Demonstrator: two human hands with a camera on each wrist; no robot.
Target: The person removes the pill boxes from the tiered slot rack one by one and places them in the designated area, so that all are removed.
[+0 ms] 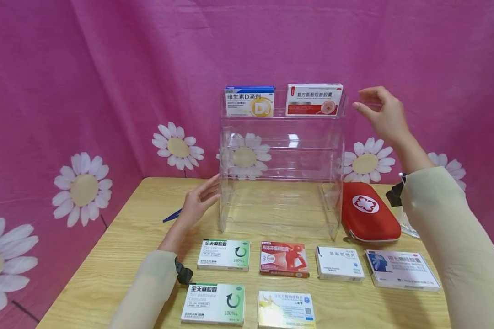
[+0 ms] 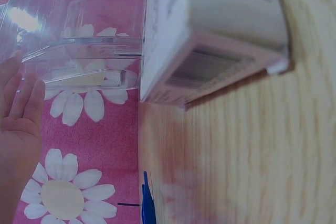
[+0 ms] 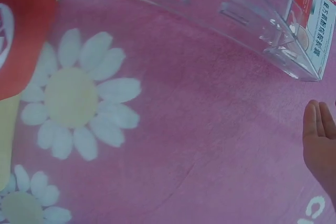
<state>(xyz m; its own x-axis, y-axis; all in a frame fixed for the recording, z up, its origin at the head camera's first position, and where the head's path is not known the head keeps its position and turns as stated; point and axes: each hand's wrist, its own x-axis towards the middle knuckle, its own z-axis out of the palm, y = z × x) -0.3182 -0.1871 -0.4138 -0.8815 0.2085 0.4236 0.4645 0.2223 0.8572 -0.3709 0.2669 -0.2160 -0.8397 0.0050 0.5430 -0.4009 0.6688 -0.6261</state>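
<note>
A clear acrylic tiered rack (image 1: 281, 183) stands at the back of the wooden table (image 1: 119, 256). On its top shelf sit a blue-and-white vitamin D box (image 1: 249, 101) and a red-and-white medicine box (image 1: 314, 99). My left hand (image 1: 199, 201) rests with straight fingers against the rack's lower left side; the left wrist view shows the same fingers (image 2: 23, 98) by the clear wall (image 2: 84, 56). My right hand (image 1: 380, 114) hovers empty in the air beside the rack's top right corner, fingers loosely bent, just right of the red-and-white box (image 3: 315, 19).
Several medicine boxes lie in two rows at the front: two green-and-white (image 1: 224, 254) (image 1: 214, 304), a red one (image 1: 284, 259), a white one (image 1: 339, 263), a blue-and-white one (image 1: 401, 269), a yellow one (image 1: 286, 310). A red first-aid pouch (image 1: 368, 212) lies right of the rack. A blue object (image 1: 172, 215) lies left.
</note>
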